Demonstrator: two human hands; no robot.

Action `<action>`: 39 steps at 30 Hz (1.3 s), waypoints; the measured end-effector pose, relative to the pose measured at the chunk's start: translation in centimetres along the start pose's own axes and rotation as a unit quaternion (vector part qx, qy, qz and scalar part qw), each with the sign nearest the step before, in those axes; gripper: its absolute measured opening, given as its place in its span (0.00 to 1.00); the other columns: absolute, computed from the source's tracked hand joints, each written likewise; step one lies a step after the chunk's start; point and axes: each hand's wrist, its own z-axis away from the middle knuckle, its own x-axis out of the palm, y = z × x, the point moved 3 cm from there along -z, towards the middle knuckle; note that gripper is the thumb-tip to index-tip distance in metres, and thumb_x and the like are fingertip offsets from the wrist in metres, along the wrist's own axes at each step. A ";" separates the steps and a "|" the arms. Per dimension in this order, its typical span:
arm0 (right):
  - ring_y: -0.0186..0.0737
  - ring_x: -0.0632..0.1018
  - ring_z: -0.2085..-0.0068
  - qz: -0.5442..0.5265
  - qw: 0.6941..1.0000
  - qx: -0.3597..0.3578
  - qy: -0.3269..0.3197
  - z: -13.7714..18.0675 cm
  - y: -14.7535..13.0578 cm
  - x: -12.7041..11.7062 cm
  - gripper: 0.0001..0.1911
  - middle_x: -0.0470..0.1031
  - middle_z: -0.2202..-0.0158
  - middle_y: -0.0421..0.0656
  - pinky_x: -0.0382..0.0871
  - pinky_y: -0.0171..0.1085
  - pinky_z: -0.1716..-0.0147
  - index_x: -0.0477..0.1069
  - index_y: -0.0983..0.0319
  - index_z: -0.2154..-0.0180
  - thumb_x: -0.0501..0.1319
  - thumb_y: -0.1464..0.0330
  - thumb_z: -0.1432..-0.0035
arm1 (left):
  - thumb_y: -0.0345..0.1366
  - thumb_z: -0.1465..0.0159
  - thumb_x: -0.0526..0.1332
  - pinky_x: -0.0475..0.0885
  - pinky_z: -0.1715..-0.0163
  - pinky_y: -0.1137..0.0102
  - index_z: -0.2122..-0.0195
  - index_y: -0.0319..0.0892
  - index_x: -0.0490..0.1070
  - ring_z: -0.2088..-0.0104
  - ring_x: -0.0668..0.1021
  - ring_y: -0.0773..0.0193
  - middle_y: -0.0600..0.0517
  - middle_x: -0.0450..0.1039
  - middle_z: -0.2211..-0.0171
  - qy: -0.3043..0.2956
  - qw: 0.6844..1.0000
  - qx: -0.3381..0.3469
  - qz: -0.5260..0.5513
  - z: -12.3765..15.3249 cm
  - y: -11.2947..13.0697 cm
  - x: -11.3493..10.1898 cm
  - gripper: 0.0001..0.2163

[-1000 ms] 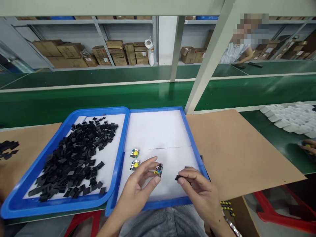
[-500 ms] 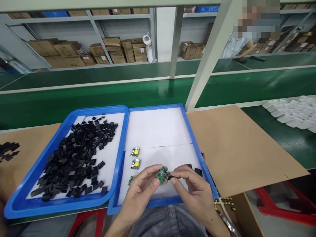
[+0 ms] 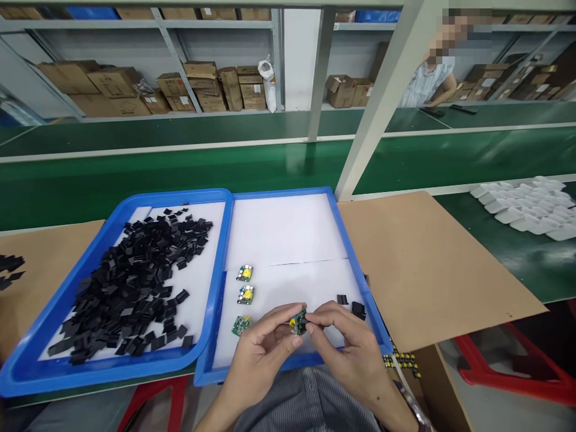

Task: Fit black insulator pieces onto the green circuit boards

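My left hand [image 3: 265,345] grips a small green circuit board [image 3: 299,322] with a yellow component, tilted nearly edge-on, above the front of the right blue tray [image 3: 279,193]. Between the pinched fingertips of my right hand [image 3: 348,342] is a small black piece [image 3: 309,321], held against the board; the fingers partly hide it. Left of my hands, two circuit boards [image 3: 245,294] lie in the tray with yellow components up, and another board [image 3: 242,324] shows its green side. Several black pieces [image 3: 359,309] lie beyond my right hand in the same tray.
A left blue tray [image 3: 180,195] holds a heap of flat black pieces [image 3: 139,282]. Cardboard sheets [image 3: 432,270] flank the trays. White trays [image 3: 531,207] stand at far right. A slanted post [image 3: 373,114] rises behind, and a person [image 3: 429,81] sits across the green bench.
The board in my left hand has turned from facing up to nearly edge-on, showing its yellow component. My right fingers remain at its side. The view has shifted slightly.
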 end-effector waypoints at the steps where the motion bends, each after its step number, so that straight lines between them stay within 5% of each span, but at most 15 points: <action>1: 0.41 0.81 0.63 0.004 1.000 0.001 0.000 0.0 0.0 0.0 0.11 0.80 0.64 0.43 0.78 0.40 0.64 0.79 0.57 0.55 0.62 0.76 0.33 | 0.37 0.34 0.70 0.82 0.52 0.64 0.45 0.50 0.81 0.51 0.84 0.54 0.44 0.79 0.43 -0.003 1.000 0.009 -0.003 0.0 0.0 0.0 0.16; 28: 0.40 0.81 0.63 0.004 0.999 -0.046 0.025 0.7 -0.2 0.1 0.15 0.79 0.64 0.43 0.76 0.39 0.63 0.79 0.57 0.54 0.63 0.80 0.36 | 0.32 0.36 0.71 0.83 0.53 0.69 0.48 0.56 0.83 0.48 0.84 0.56 0.49 0.82 0.46 0.012 0.999 0.052 0.000 -0.2 -0.3 0.2 0.16; 39: 0.37 0.79 0.67 -0.132 0.985 0.114 0.012 0.9 1.8 0.5 0.06 0.77 0.67 0.41 0.76 0.35 0.68 0.83 0.58 0.61 0.67 0.73 0.37 | 0.32 0.36 0.72 0.84 0.52 0.68 0.49 0.55 0.83 0.45 0.83 0.54 0.48 0.80 0.44 0.007 0.998 0.068 -0.001 0.2 -0.7 0.2 0.15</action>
